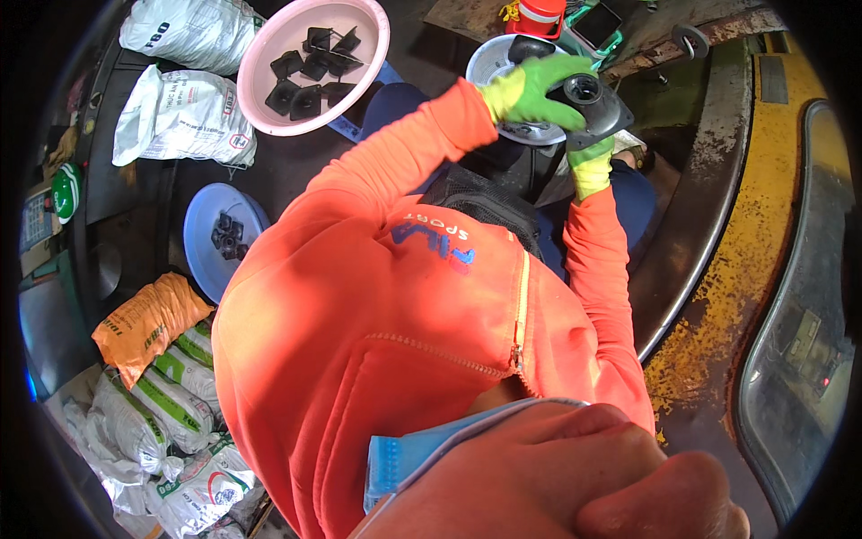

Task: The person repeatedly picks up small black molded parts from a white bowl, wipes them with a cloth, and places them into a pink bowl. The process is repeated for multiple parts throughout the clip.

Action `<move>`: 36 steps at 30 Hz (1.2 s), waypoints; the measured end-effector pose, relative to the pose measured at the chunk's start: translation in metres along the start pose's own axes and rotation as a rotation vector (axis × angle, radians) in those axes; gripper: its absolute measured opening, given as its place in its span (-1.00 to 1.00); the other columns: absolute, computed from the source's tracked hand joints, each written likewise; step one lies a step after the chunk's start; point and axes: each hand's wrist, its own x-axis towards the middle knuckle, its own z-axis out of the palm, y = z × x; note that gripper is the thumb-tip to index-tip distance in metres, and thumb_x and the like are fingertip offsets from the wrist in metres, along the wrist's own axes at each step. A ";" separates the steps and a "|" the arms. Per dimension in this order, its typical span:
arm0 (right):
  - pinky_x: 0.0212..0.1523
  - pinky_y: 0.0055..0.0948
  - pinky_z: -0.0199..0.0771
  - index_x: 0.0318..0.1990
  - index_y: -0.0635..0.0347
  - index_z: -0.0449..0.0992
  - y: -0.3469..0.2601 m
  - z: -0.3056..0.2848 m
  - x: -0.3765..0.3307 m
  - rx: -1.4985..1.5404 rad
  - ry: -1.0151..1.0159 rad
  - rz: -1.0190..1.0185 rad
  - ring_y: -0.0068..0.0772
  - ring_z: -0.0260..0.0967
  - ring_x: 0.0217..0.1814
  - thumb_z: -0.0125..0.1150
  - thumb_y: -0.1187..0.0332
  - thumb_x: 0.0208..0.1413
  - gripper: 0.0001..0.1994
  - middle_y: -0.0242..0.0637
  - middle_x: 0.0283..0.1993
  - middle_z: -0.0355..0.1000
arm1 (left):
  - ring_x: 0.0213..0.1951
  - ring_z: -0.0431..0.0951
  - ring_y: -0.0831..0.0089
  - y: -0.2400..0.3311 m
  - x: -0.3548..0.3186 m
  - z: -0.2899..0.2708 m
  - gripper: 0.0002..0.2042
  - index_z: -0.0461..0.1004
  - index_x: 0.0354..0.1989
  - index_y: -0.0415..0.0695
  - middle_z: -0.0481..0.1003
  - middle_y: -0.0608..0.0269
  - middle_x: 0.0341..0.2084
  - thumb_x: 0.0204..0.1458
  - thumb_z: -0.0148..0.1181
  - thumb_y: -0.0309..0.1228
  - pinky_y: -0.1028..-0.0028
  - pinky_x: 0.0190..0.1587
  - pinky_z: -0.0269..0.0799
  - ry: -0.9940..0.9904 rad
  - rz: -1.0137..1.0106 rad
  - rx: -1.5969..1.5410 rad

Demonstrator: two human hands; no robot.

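Both hands wear green gloves with yellow cuffs and are closed on one black rubber-like part point(603, 115), which has a square flange and a round opening in its raised centre. My left hand point(541, 90) grips it from the left, fingers over its top side. From below, my right hand point(590, 154) supports the near edge, and its fingers are partly hidden by the part. Under my hands stands a pale plastic basket point(489, 67) with another black piece point(532, 48) in it.
A pink basin point(254, 99) and a blue basin point(199, 235) at left hold several black parts. White sacks point(184, 112) and an orange sack point(151, 325) lie beyond. A red container point(539, 18) and a phone point(596, 25) sit far right. A rusty yellow machine point(718, 296) borders the right.
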 end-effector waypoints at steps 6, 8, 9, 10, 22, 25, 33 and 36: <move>-0.06 -0.30 0.41 -0.07 0.22 0.46 -0.015 0.006 -0.006 0.097 0.040 0.156 -0.24 0.43 -0.07 0.21 0.37 0.00 -0.69 -0.24 -0.12 0.46 | -0.05 0.47 0.47 0.016 -0.013 0.045 -0.47 0.46 -0.02 -0.19 0.50 0.24 -0.13 -0.24 0.46 -0.34 0.42 0.02 0.40 0.308 -0.300 -0.329; -0.07 -0.32 0.42 -0.09 0.22 0.46 -0.015 0.003 -0.006 0.053 -0.009 0.137 -0.26 0.44 -0.09 0.26 0.34 -0.02 -0.68 -0.24 -0.16 0.48 | -0.08 0.49 0.47 0.017 -0.011 0.039 -0.49 0.46 -0.03 -0.18 0.51 0.25 -0.15 -0.23 0.46 -0.35 0.43 0.00 0.41 0.263 -0.297 -0.330; -0.09 -0.33 0.43 -0.09 0.23 0.46 -0.014 0.001 -0.005 0.033 -0.022 0.093 -0.27 0.44 -0.11 0.27 0.34 -0.02 -0.68 -0.24 -0.17 0.48 | -0.08 0.49 0.47 0.018 -0.011 0.035 -0.49 0.46 -0.04 -0.18 0.51 0.25 -0.16 -0.23 0.45 -0.35 0.43 0.00 0.42 0.227 -0.302 -0.315; -0.10 -0.34 0.44 -0.10 0.23 0.46 -0.014 0.000 -0.004 0.014 -0.035 0.049 -0.27 0.45 -0.13 0.28 0.34 -0.03 -0.68 -0.24 -0.18 0.48 | -0.09 0.49 0.47 0.019 -0.010 0.031 -0.50 0.47 -0.04 -0.17 0.51 0.26 -0.17 -0.22 0.45 -0.35 0.44 0.00 0.42 0.185 -0.267 -0.291; -0.25 -0.42 0.39 -0.08 0.20 0.46 -0.031 -0.010 -0.003 0.618 -0.238 0.386 -0.36 0.40 -0.23 0.22 0.44 0.03 -0.74 -0.29 -0.17 0.44 | -0.06 0.50 0.42 0.008 -0.013 0.007 -0.59 0.54 -0.11 -0.18 0.54 0.21 -0.16 -0.24 0.37 -0.41 0.41 0.03 0.39 -0.097 -0.299 -0.471; -0.50 -0.58 0.31 -0.06 0.14 0.47 -0.033 -0.009 -0.010 0.946 -0.248 0.721 -0.56 0.37 -0.40 0.13 0.39 0.14 -0.78 -0.38 -0.21 0.44 | -0.07 0.50 0.43 0.004 -0.008 0.002 -0.57 0.53 -0.10 -0.20 0.54 0.21 -0.15 -0.24 0.38 -0.41 0.41 0.00 0.41 -0.209 -0.269 -0.528; -0.22 -0.35 0.44 -0.12 0.19 0.51 -0.010 0.007 -0.002 0.212 0.135 0.281 -0.20 0.47 -0.18 0.15 0.24 0.09 -0.73 -0.25 -0.21 0.50 | -0.08 0.50 0.47 0.024 -0.006 0.030 -0.46 0.46 0.00 -0.19 0.51 0.23 -0.12 -0.23 0.46 -0.34 0.42 0.00 0.42 0.240 -0.305 -0.297; -0.15 -0.42 0.44 -0.16 0.24 0.47 -0.013 0.005 -0.001 0.203 0.090 0.164 -0.38 0.44 -0.18 0.16 0.38 0.08 -0.81 -0.31 -0.19 0.48 | -0.08 0.50 0.48 0.031 -0.008 0.035 -0.47 0.46 -0.01 -0.19 0.51 0.22 -0.13 -0.24 0.46 -0.37 0.43 0.00 0.42 0.312 -0.225 -0.233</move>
